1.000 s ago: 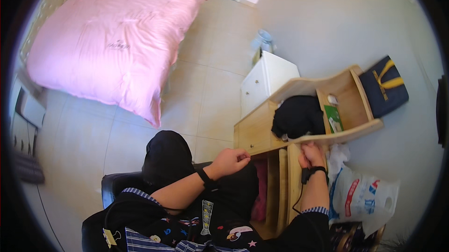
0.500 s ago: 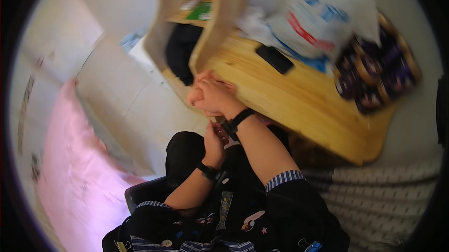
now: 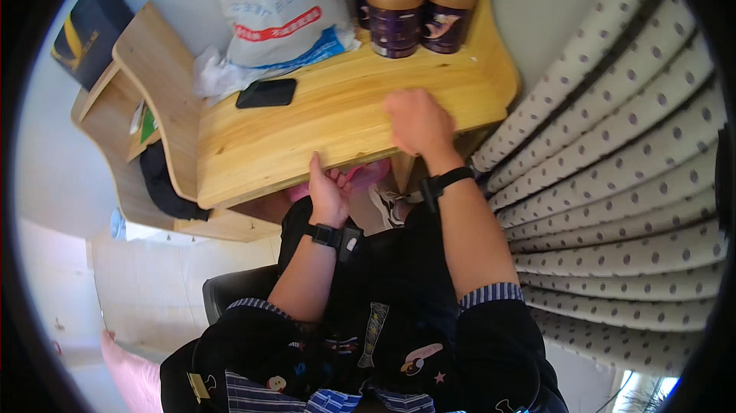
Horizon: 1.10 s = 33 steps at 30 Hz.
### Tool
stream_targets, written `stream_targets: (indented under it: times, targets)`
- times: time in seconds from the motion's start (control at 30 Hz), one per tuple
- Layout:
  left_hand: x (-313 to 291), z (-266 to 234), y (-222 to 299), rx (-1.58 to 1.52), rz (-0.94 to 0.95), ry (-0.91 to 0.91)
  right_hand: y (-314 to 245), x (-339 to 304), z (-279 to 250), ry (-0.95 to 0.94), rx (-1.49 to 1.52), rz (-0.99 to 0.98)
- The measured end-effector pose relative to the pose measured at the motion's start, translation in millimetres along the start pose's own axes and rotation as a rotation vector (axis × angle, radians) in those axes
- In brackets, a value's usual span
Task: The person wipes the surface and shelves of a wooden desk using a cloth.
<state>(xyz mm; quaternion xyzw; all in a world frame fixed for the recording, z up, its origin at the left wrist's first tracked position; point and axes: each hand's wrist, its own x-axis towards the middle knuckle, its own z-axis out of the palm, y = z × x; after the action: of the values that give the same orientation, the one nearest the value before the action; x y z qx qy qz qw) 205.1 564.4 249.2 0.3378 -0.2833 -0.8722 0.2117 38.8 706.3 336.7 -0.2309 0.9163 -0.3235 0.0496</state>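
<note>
My right hand (image 3: 420, 123) hangs above the front part of the wooden desk (image 3: 337, 118), its back turned up and its fingers closed. Whatever it may hold is hidden beneath it. Lower and to the left, at the desk's front edge, my left hand (image 3: 330, 195) has its thumb stretched out and its fingers loosely curled. Nothing shows in that palm. Each wrist wears a black strap with a small device. A black phone (image 3: 266, 93) lies flat on the desk, beyond my left hand.
A white plastic bag (image 3: 280, 18) stands at the back, beside stacked purple canisters (image 3: 395, 18). On the left is a wooden shelf unit (image 3: 157, 99) with a dark bag (image 3: 93, 30) on top. A dotted curtain (image 3: 606, 183) hangs at right; a pink basin (image 3: 368, 177) sits under the desk.
The view has swung to the right. My hands, close together near the desk's left end before, are now apart, with the right one farther right over the desk.
</note>
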Motion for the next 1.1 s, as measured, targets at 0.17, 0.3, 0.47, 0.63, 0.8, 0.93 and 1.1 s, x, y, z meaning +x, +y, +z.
stream_targets:
  times: [0.17, 0.3, 0.47, 0.63, 0.8, 0.93, 1.1]
  targets:
    - [12.8, 16.4, -13.3, 0.11, -0.052, 0.062, 115.2, -4.4, -41.4, 0.353, -0.08, 0.102]
    - [21.9, 2.3, -15.6, 0.238, -0.085, -0.066, 127.4, 12.2, -58.6, 0.271, -0.045, 0.324]
    - [22.8, -20.3, 6.2, 0.317, -0.154, -0.082, 86.8, 12.6, -70.0, -0.01, 0.116, 0.213]
    - [-4.2, -24.3, 6.1, 0.291, -0.153, -0.125, 103.8, 39.2, -61.5, -0.189, 0.292, 0.274]
    - [-20.2, -59.6, 21.7, 0.115, -0.102, -0.088, 0.3, 52.5, 13.7, -0.417, 0.044, -0.12]
    - [-52.1, -101.2, 62.1, 0.029, 0.097, 0.035, -156.2, 22.4, 109.6, -0.692, -0.03, -0.485]
    - [-113.8, -174.2, 104.9, -0.136, 0.414, 0.213, -273.7, 3.9, 197.1, -1.005, 0.358, -0.276]
